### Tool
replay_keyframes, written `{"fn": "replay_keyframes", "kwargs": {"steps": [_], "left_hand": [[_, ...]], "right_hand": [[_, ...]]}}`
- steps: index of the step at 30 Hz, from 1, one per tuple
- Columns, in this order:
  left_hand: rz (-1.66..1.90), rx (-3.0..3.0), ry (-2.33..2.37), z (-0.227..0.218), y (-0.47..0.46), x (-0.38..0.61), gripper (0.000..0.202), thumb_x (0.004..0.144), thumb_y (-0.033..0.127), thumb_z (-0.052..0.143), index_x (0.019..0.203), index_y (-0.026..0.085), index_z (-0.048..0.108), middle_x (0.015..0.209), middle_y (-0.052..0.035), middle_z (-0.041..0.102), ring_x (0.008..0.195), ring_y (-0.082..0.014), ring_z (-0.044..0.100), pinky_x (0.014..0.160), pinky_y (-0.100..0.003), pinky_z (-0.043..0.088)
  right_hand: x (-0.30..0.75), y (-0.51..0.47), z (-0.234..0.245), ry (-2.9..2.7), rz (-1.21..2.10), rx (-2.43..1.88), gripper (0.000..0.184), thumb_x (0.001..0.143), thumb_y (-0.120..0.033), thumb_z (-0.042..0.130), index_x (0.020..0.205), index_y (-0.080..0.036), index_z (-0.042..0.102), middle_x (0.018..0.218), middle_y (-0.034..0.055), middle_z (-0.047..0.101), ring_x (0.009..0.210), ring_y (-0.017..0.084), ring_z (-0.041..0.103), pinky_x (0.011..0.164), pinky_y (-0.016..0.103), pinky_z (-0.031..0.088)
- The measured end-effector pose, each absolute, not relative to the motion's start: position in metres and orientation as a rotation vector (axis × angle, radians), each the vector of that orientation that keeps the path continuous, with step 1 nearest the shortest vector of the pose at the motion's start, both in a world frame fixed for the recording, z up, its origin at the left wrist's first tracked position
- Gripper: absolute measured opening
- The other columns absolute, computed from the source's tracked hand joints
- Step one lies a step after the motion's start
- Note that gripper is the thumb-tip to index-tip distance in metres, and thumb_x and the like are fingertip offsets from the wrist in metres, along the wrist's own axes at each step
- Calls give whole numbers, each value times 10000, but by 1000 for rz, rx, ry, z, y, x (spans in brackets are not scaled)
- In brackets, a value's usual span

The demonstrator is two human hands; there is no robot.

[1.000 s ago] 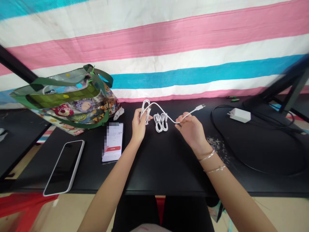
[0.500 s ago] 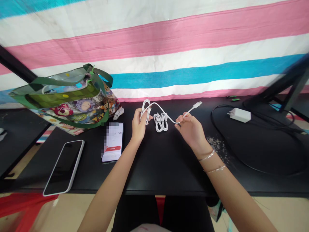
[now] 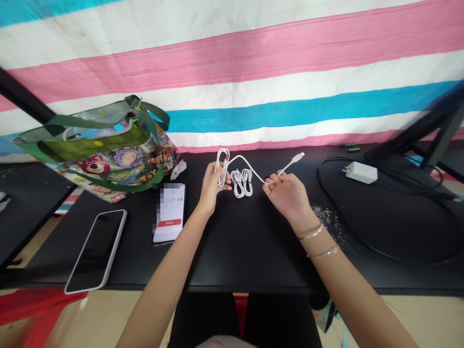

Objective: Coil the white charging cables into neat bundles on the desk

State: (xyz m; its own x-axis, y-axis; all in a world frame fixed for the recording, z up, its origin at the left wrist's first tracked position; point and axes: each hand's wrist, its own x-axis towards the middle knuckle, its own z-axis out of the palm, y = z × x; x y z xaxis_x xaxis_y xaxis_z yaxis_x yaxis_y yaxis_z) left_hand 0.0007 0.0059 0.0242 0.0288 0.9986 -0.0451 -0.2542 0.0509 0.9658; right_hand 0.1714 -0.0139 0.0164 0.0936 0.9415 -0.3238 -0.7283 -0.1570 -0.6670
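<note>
My left hand (image 3: 211,186) is closed around the looped part of a white charging cable (image 3: 241,161), held just above the black table (image 3: 232,241). My right hand (image 3: 286,193) pinches the same cable near its free end. The connector (image 3: 297,157) sticks out past my right fingers, pointing up and to the right. Between my hands, two coiled white cables (image 3: 242,182) lie on the table.
A cartoon-print tote bag (image 3: 105,150) with green handles stands at the back left. A phone with a lit screen (image 3: 169,212) and a dark-screened phone (image 3: 96,250) lie at the left. A white charger (image 3: 360,172) with a black cable sits at the right beside a black stand (image 3: 431,130).
My hands have drawn a little closer together. My right hand slid along the cable toward the connector, so the free end is shorter, and the loop in my left hand has shifted slightly right.
</note>
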Motion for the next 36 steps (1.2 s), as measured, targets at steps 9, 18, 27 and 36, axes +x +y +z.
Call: {"fn": "replay_keyframes", "kwargs": {"steps": [9, 18, 27, 36], "left_hand": [[1391, 908, 1045, 25, 9, -3, 214, 746, 402, 555, 789, 227, 439, 577, 64, 476, 529, -93, 508, 475, -181, 440], [1492, 877, 1110, 23, 14, -10, 199, 729, 408, 512, 794, 240, 428, 629, 41, 542, 591, -119, 555, 523, -212, 448], [1598, 969, 1160, 15, 18, -13, 241, 702, 461, 472, 780, 245, 398, 709, -20, 653, 812, -202, 652, 603, -262, 482], [1673, 1012, 1195, 13, 18, -14, 234, 714, 433, 499, 668, 220, 415, 881, -54, 637, 916, -192, 605, 672, -258, 506]], "right_hand": [[172, -14, 18, -290, 1483, -865, 189, 562, -99, 537, 616, -227, 410, 497, -87, 459, 476, 82, 492, 520, 220, 467], [185, -13, 17, -290, 1418, -849, 168, 553, -130, 500, 611, -231, 379, 492, -84, 452, 461, 98, 488, 497, 241, 453], [203, -13, 25, -42, 1231, -918, 196, 513, -87, 423, 616, -224, 328, 458, -100, 433, 382, 71, 445, 419, 199, 388], [207, -17, 40, 114, 1091, -939, 194, 515, -63, 389, 613, -218, 328, 433, -108, 407, 339, 55, 392, 385, 175, 327]]}}
